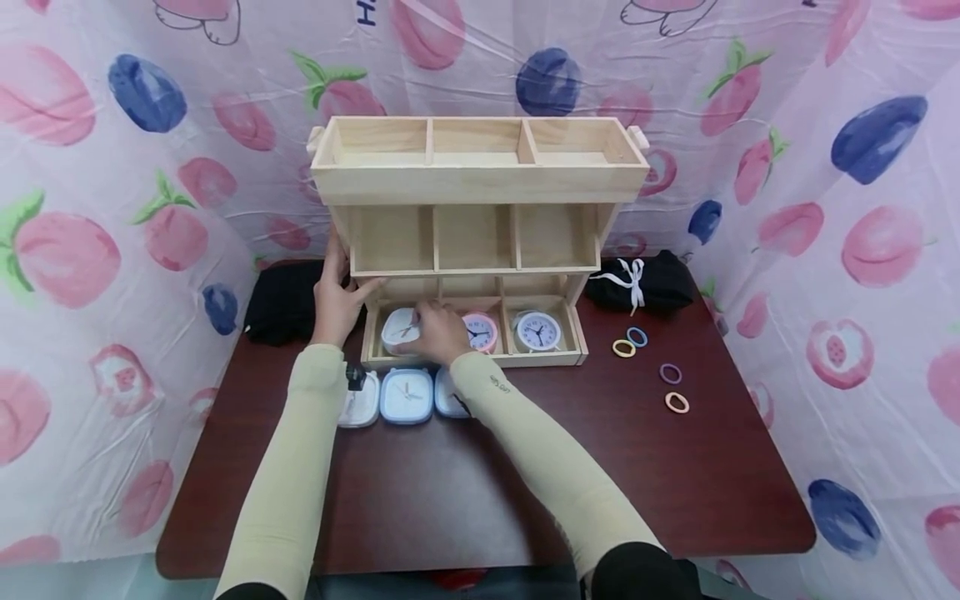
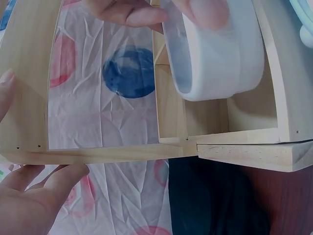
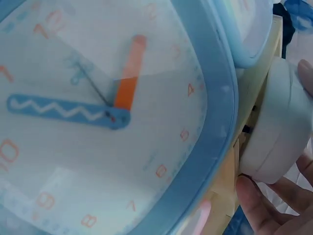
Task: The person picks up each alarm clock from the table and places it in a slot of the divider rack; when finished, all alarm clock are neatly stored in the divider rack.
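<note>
My right hand (image 1: 444, 332) holds a white clock (image 1: 399, 331) at the left compartment of the bottom tray (image 1: 517, 361) of a tiered wooden box (image 1: 480, 185). In the right wrist view, the fingers (image 3: 257, 208) grip the clock's rounded casing (image 3: 276, 127). The left wrist view shows this clock (image 2: 239, 63) tilted over the compartment. My left hand (image 1: 336, 302) grips the box's left side, thumb and fingers on opposite faces of the wood. A pink clock (image 1: 481, 332), partly covered by the right hand, sits in the middle compartment, and a round white clock (image 1: 537, 331) in the right one.
Before the tray stand a blue clock (image 1: 406, 396), a white clock (image 1: 360, 406) and another blue clock (image 1: 450, 400), partly behind the right arm. Black cloth bundles (image 1: 281, 302) flank the box. Several coloured rings, one purple (image 1: 671, 373), lie at right on the brown table (image 1: 720, 492).
</note>
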`<state>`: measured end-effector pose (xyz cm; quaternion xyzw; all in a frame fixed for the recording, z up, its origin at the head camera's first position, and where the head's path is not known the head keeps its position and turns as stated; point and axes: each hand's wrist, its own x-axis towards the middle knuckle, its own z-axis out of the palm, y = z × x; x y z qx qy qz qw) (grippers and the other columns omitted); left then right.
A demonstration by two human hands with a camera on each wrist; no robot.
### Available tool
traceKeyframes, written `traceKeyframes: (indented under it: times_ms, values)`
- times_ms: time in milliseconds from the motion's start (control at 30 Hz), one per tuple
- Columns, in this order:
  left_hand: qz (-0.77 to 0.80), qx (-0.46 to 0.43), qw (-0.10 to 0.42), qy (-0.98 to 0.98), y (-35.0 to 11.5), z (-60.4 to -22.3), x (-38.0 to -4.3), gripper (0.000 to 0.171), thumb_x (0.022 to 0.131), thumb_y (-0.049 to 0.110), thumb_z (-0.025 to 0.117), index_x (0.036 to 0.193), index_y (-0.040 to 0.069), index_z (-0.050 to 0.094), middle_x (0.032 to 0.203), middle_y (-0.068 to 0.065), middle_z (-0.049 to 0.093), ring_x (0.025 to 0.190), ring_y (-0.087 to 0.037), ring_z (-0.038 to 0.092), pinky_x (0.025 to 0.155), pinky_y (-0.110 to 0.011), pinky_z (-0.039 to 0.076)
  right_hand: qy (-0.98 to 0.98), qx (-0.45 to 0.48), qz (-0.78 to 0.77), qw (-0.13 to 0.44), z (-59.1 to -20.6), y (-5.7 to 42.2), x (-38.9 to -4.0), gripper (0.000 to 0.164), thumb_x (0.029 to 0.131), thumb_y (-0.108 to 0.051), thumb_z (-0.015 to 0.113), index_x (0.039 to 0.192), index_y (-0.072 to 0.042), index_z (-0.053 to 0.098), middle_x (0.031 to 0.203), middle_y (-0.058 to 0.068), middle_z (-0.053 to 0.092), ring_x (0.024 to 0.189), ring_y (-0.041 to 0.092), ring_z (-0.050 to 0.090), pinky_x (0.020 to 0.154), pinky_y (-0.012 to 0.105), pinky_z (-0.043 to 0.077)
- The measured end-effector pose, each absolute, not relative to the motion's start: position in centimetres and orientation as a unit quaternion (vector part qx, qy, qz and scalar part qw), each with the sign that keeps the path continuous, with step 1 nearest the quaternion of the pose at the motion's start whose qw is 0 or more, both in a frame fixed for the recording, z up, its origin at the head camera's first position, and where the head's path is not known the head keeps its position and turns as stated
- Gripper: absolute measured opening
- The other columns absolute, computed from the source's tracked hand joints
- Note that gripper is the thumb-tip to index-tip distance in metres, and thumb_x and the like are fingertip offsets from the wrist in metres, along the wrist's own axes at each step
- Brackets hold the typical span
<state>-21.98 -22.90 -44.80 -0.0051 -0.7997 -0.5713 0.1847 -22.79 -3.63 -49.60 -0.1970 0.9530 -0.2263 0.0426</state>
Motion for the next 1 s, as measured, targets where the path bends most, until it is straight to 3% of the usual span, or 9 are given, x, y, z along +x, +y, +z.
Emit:
traceKeyframes:
  times_ms: [367,500,700,900,1000]
  values:
    - [-0.575,-0.003,0.183,-0.797,-22.6,-44.6,-22.0,0.111,0.091,0.019,0.087,0.166,0.056,0.015,0.173,0.003,0.039,0.157,-0.022,0.042,0.125,-0.053,0.042,0.966,-0.217,-0.139,0.022,-51.0,-4.7,-23.0,0.056,0.078,-0.067,0.087,0.101,-0.021,0.063,0.12,-0.001,0.069,0.125,0.028,0.06,0.109,0.038,0.052]
    - [-0.572,0.0,0.181,-0.8,-22.6,-44.7,-21.9,0.108,0.092,0.022,0.087,0.165,0.059,0.016,0.173,0.002,0.038,0.157,-0.024,0.042,0.125,-0.053,0.041,0.966,-0.216,-0.139,0.034,-51.0,-4.8,-22.7,0.054,0.081,-0.065,0.087,0.103,-0.021,0.064,0.126,0.0,0.068,0.13,0.029,0.058,0.112,0.039,0.051]
    - [-0.574,0.002,0.179,-0.799,-22.6,-44.6,-21.8,0.109,0.091,0.023,0.087,0.164,0.06,0.014,0.173,0.001,0.038,0.158,-0.024,0.041,0.126,-0.053,0.04,0.964,-0.241,-0.107,0.032,-51.1,-4.4,-22.1,0.039,0.092,-0.053,0.081,0.11,-0.02,0.073,0.121,0.001,0.072,0.121,0.023,0.065,0.116,0.04,0.047]
    - [-0.574,0.005,0.177,-0.799,-22.7,-44.6,-21.8,0.11,0.091,0.021,0.087,0.164,0.061,0.015,0.172,0.002,0.04,0.157,-0.023,0.042,0.126,-0.054,0.04,0.95,-0.273,-0.152,0.013,-50.4,-2.5,-20.7,0.041,0.093,-0.044,0.081,0.12,-0.013,0.076,0.139,0.01,0.067,0.129,0.029,0.064,0.117,0.042,0.049]
    - [-0.577,0.003,0.176,-0.797,-22.7,-44.6,-21.9,0.11,0.092,0.02,0.087,0.164,0.061,0.015,0.173,0.002,0.04,0.157,-0.023,0.042,0.126,-0.053,0.04,0.942,-0.28,-0.183,0.004,-49.6,-0.7,-19.3,0.04,0.095,-0.04,0.08,0.122,-0.01,0.076,0.138,0.012,0.066,0.13,0.03,0.061,0.116,0.042,0.05]
